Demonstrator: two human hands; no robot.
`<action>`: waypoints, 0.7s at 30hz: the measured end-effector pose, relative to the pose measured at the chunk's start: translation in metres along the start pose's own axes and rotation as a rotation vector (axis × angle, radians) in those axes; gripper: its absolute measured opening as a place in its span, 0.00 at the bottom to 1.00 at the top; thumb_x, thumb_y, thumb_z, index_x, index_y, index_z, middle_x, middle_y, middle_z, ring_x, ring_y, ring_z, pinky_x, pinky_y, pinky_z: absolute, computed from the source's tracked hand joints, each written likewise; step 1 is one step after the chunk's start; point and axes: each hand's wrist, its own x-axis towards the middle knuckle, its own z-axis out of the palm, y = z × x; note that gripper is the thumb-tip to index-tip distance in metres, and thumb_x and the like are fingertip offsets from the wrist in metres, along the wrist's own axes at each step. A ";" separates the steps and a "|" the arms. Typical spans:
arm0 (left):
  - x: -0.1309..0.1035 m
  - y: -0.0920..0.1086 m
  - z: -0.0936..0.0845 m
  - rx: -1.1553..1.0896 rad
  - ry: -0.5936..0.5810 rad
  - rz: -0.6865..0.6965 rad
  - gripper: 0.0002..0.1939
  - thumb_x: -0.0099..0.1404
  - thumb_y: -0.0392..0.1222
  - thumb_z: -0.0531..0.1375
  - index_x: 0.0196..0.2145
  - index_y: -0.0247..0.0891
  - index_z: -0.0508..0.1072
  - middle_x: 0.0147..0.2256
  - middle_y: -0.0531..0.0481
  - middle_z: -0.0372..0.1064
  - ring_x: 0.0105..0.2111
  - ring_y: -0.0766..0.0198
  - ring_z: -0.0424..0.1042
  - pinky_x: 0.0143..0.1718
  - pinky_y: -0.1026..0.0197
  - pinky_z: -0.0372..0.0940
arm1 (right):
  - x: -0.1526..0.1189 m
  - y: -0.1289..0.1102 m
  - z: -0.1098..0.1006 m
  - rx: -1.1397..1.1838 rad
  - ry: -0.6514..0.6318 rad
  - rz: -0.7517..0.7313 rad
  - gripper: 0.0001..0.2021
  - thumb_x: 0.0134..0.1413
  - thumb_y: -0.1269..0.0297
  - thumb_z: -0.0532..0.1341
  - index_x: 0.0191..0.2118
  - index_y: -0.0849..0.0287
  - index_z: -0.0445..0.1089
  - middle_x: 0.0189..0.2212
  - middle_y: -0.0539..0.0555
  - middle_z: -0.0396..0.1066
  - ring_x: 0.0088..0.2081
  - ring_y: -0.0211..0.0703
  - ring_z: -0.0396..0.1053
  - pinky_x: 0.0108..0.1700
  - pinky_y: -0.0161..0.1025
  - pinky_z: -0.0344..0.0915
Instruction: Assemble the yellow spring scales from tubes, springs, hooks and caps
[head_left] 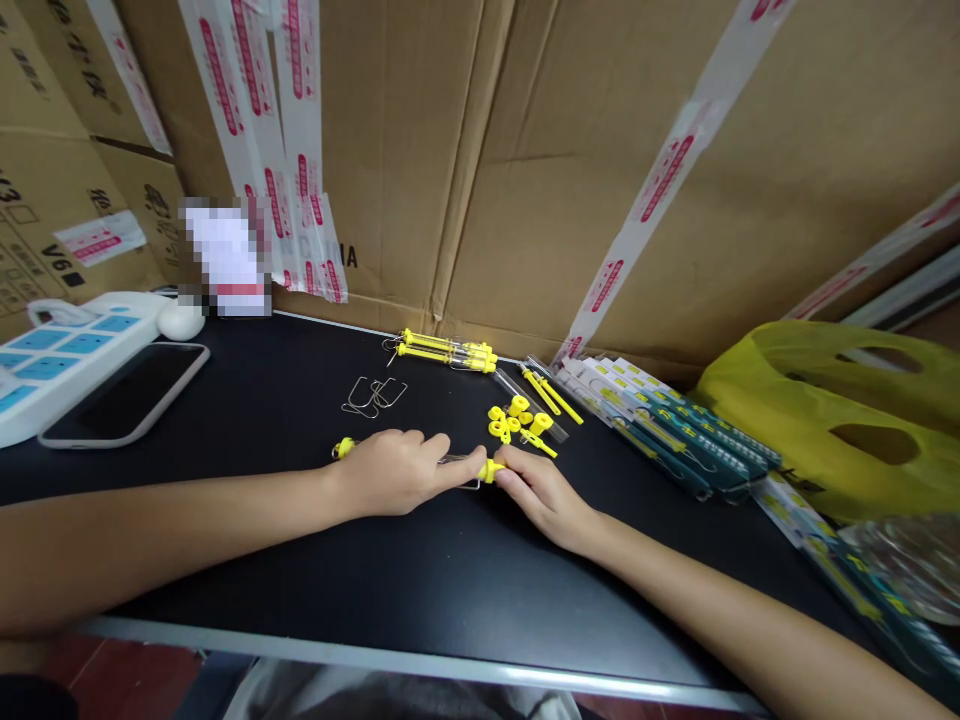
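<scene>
Near the middle of the black table (450, 590), my left hand (401, 472) is wrapped over a clear tube with yellow ends (344, 448), its index finger stretched along it. My right hand (541, 492) pinches the yellow cap (489, 471) at the tube's right end. A thin wire loop shows under that end. Behind my hands lie loose yellow rings and caps (518, 405), yellow sticks (541, 390) and clear tubes. Several bent wire hooks (375, 396) rest to the left. Farther back is a small stack of yellow-ended tubes (446, 350).
A phone (124, 395) and a white power strip (64, 350) lie at the left. Packaged items on green cards (675, 430) and a yellow plastic bag (832, 400) are at the right. Taped cardboard boxes (600, 180) stand along the back edge.
</scene>
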 end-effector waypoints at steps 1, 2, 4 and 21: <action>0.000 0.000 0.000 -0.005 0.004 -0.004 0.19 0.69 0.42 0.48 0.57 0.45 0.58 0.27 0.54 0.64 0.21 0.69 0.64 0.19 0.67 0.52 | 0.000 0.000 0.000 -0.002 0.011 -0.004 0.14 0.65 0.57 0.46 0.30 0.57 0.57 0.25 0.49 0.59 0.27 0.37 0.57 0.31 0.35 0.57; 0.000 0.000 0.000 -0.010 0.008 -0.007 0.19 0.69 0.42 0.48 0.56 0.45 0.58 0.27 0.54 0.64 0.21 0.69 0.64 0.19 0.67 0.53 | -0.001 0.000 0.000 -0.001 0.019 -0.010 0.13 0.64 0.57 0.47 0.31 0.57 0.57 0.26 0.49 0.59 0.27 0.37 0.57 0.31 0.35 0.57; 0.000 -0.001 0.000 -0.018 0.017 -0.005 0.18 0.69 0.41 0.48 0.56 0.45 0.58 0.27 0.54 0.64 0.21 0.69 0.64 0.19 0.67 0.54 | -0.002 0.000 0.000 0.008 0.029 -0.026 0.11 0.64 0.57 0.48 0.32 0.57 0.57 0.27 0.50 0.60 0.28 0.37 0.58 0.32 0.35 0.58; 0.000 -0.003 0.001 0.002 -0.011 -0.005 0.17 0.68 0.41 0.49 0.54 0.44 0.59 0.27 0.55 0.64 0.20 0.66 0.65 0.18 0.65 0.51 | -0.002 0.005 0.002 0.060 0.033 -0.015 0.06 0.62 0.60 0.52 0.37 0.56 0.57 0.30 0.51 0.61 0.30 0.38 0.59 0.33 0.36 0.60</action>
